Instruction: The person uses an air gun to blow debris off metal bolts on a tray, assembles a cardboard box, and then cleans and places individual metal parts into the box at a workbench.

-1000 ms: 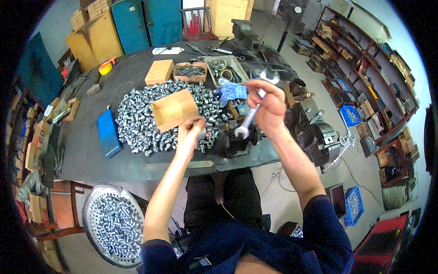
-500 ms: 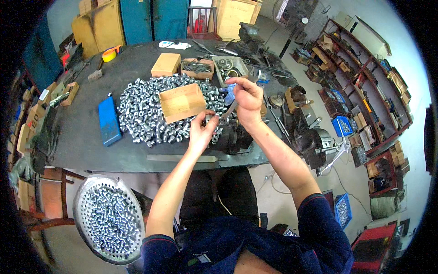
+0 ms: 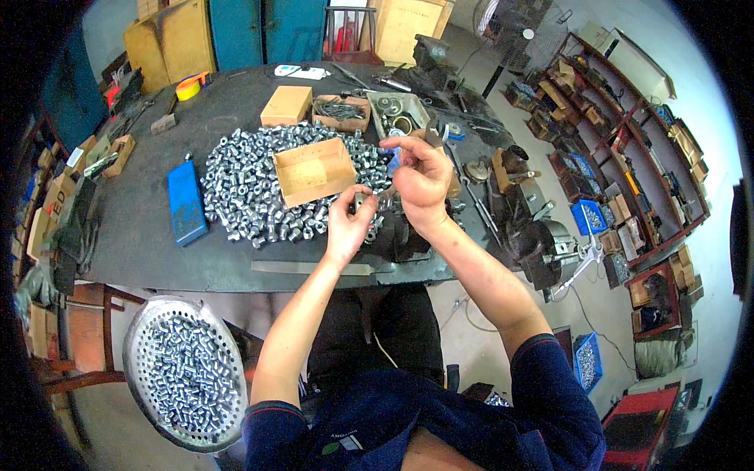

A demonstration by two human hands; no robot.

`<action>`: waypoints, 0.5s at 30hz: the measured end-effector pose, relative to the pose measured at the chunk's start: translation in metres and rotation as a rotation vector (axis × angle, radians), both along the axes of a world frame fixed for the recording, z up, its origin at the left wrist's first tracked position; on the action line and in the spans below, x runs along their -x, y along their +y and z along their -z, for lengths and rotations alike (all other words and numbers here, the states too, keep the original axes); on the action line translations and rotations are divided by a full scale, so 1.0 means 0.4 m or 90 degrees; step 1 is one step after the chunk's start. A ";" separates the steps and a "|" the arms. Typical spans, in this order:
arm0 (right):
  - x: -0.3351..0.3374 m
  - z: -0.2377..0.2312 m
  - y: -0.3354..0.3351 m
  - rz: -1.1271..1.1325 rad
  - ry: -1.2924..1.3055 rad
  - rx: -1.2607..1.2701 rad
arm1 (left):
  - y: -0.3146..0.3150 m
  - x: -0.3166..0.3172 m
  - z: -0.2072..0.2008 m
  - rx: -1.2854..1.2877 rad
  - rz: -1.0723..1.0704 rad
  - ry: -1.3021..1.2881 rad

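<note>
Above the counter (image 3: pixel 133 243), toward its near edge, my right grip (image 3: pixel 422 182) is closed on a metal wrench (image 3: pixel 432 136), its lower end beside my left grip (image 3: pixel 351 225), where thumb and finger pinch a small, partly hidden metal fitting (image 3: pixel 361 201). An open cardboard box (image 3: pixel 314 173) tops the heap of fittings (image 3: pixel 243 206); a blue case (image 3: pixel 186 204) lies toward the left edge.

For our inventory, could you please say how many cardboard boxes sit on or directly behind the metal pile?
3: empty box on the pile; plain box and filled box behind.
</note>
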State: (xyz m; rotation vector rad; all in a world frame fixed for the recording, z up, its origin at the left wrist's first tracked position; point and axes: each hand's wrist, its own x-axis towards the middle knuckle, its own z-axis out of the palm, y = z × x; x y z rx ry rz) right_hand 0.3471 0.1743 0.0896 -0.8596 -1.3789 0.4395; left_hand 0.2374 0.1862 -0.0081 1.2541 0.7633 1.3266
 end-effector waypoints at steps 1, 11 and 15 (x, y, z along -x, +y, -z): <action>0.001 0.005 0.001 0.003 -0.021 -0.020 | 0.003 0.000 0.007 -0.005 -0.004 -0.001; 0.018 0.046 -0.040 0.087 -0.150 -0.132 | -0.003 -0.015 -0.005 -0.072 -0.053 -0.022; 0.027 0.080 -0.102 0.055 -0.209 -0.199 | 0.022 -0.028 0.011 -0.280 -0.190 0.057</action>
